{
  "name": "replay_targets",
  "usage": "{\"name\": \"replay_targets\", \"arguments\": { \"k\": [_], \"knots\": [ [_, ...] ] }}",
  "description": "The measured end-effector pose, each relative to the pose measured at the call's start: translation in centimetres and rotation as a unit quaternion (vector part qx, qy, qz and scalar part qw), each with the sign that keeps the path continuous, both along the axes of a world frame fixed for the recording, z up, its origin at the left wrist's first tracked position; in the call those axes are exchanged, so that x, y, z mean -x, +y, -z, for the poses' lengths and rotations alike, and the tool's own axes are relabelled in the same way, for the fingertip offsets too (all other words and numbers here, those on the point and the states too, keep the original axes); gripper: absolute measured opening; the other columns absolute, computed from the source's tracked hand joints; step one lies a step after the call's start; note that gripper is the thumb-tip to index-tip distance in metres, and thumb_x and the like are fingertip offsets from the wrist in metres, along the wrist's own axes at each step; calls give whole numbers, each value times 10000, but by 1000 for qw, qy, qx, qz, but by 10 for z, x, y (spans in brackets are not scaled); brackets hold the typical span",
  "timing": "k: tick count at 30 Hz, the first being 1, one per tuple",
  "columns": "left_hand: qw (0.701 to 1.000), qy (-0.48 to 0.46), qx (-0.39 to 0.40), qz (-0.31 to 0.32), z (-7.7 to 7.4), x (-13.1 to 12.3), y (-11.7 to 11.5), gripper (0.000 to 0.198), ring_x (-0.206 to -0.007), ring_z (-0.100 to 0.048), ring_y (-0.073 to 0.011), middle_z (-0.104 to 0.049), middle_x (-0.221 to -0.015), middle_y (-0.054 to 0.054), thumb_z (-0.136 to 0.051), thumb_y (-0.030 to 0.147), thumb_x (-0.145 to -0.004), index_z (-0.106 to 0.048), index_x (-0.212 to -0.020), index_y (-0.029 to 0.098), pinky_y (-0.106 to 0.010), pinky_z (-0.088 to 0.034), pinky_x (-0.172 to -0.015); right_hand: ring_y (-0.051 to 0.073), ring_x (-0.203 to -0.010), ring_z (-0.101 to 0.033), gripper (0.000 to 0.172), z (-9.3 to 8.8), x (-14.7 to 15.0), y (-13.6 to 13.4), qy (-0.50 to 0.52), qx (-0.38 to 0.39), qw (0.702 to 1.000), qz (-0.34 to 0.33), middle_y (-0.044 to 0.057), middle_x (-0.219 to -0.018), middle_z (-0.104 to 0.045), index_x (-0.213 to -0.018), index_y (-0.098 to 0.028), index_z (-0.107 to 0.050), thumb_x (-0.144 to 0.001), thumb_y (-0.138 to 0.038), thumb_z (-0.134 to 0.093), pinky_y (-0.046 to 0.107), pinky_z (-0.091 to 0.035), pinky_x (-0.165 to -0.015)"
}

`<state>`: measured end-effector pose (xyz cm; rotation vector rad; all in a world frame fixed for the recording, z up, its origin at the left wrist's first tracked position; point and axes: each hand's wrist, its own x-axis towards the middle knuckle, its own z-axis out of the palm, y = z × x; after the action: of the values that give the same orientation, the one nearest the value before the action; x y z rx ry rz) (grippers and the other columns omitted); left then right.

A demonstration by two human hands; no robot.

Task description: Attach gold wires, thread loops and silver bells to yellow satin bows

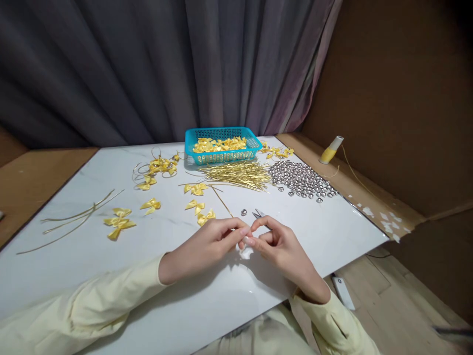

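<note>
My left hand (216,241) and my right hand (279,249) meet over the front of the table, thumbs and index fingers pinched together at the tips. Whatever lies between the fingertips is too small or hidden to make out. A thin gold wire (222,201) runs up from behind my left fingers; whether they hold it I cannot tell. Just beyond the hands are one small silver bell (243,212) and the tips of scissors (257,213), partly covered by my right hand. Yellow ribbon bows (206,217) lie beyond my left hand.
A blue basket (190,143) of yellow bows stands at the back. Before it lie a bundle of gold wires (236,176) and a heap of silver bells (303,178). Looped wires with bows (162,166) are left of it. A thread spool (331,149) stands right.
</note>
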<state>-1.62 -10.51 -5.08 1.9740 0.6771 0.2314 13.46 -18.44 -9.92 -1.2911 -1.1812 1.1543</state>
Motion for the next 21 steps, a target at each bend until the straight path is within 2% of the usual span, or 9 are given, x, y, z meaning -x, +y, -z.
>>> {"name": "replay_targets", "arguments": {
  "k": [3, 6, 9, 12, 21],
  "knots": [
    [1000, 0, 9, -10, 0, -1, -1, 312, -561, -382, -106, -482, -644, 28, -384, 376, -886, -589, -775, 169, -200, -299, -528, 57, -411, -199, 271, 0, 1, -1, -12, -12, 1000, 24, -125, -417, -278, -783, -198, -449, -760, -418, -606, 182, -157, -414],
    [1000, -4, 15, -15, 0, 0, -1, 299, -551, -371, -103, -482, -643, 28, -396, 373, -883, -589, -782, 169, -200, -290, -515, 64, -413, -215, 265, 0, 2, -1, -28, -32, 998, 42, -129, -427, -272, -841, -205, -441, -767, -402, -602, 188, -174, -424],
    [1000, -17, 15, -11, 3, 1, 0, 280, -558, -371, -100, -490, -652, 27, -414, 353, -882, -601, -788, 167, -201, -290, -521, 71, -418, -224, 244, 0, 2, -3, -61, -48, 996, 32, -126, -437, -274, -913, -206, -447, -796, -381, -571, 197, -191, -436],
    [999, -37, 35, -9, 9, 2, 1, 262, -551, -359, -94, -476, -639, 32, -435, 342, -880, -608, -797, 163, -203, -280, -515, 70, -417, -228, 184, 1, 3, -4, -97, -59, 993, 27, -122, -437, -276, -878, -203, -447, -817, -346, -546, 198, -192, -438],
    [971, -95, 217, -26, 36, -1, 5, 253, -460, -263, -71, -314, -523, 76, -450, 381, -878, -524, -791, 155, -212, -196, -445, 67, -396, -226, 182, 14, 3, 0, -130, -64, 988, 54, -134, -426, -254, -864, -208, -424, -819, -329, -552, 188, -194, -427]
  ]
}}
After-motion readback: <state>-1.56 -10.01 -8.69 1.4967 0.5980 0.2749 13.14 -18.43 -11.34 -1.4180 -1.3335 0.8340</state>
